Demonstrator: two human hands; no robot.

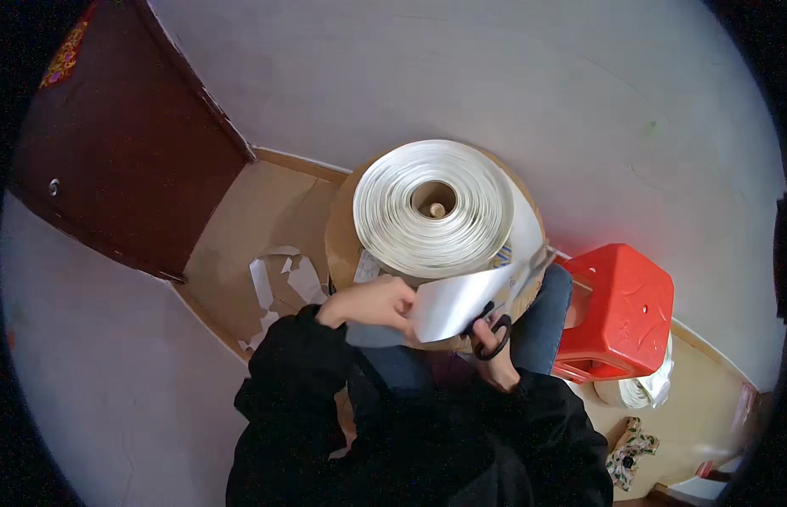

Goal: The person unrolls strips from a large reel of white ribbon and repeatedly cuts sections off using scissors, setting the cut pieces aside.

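Note:
A large roll of white sheet material (pixel 389 190) lies flat on a round cardboard base (pixel 341 228) in front of me. From its right side a loose white strip (pixel 461 297) curves round toward my lap. My left hand (pixel 372 304) pinches the strip's left end. In my right hand (pixel 495 362) is a pair of black-handled scissors (pixel 492 338), fingers through the loops. Its blades point up and right beside the strip; whether they touch it I cannot tell.
White scraps (pixel 302 283) are scattered on the floor at left. A red plastic stool (pixel 634 308) stands at right, with another white roll (pixel 634 390) behind it. A patterned cloth (pixel 634 452) lies lower right. A wall (pixel 512 76) and a dark door (pixel 114 144) bound the space.

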